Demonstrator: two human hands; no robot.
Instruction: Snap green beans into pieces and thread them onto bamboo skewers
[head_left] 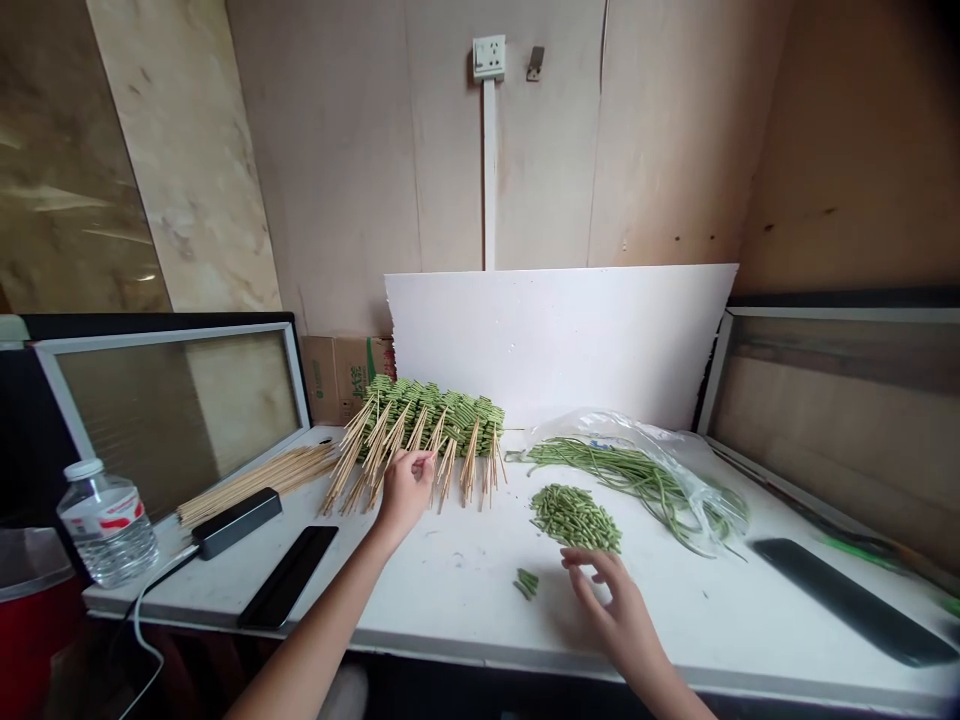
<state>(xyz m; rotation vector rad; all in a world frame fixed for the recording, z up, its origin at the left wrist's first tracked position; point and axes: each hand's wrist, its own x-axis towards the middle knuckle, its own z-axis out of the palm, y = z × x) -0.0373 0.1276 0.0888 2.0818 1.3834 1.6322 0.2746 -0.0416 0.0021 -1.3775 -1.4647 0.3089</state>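
My left hand (406, 490) is at the front of a stack of skewered green bean pieces (442, 405), among the bare ends of the bamboo skewers (395, 432). Its thumb and fingers are pinched together; whatever they may hold is too small to make out. Lower right, my right hand (606, 592) hovers over the table with curved fingers apart and nothing visible in them. Just beyond its fingertips lies a heap of short-cut green pieces (574, 517). A few more cut pieces (526, 583) lie side by side to its left.
Loose bamboo skewers (259, 482), a black box (238, 522), a phone-like dark slab (289, 577) and a water bottle (109, 525) stand left. Long green bean stalks (622, 470) lie partly in a plastic bag (697, 490). A dark long object (847, 600) lies right; a white board (562, 345) stands behind.
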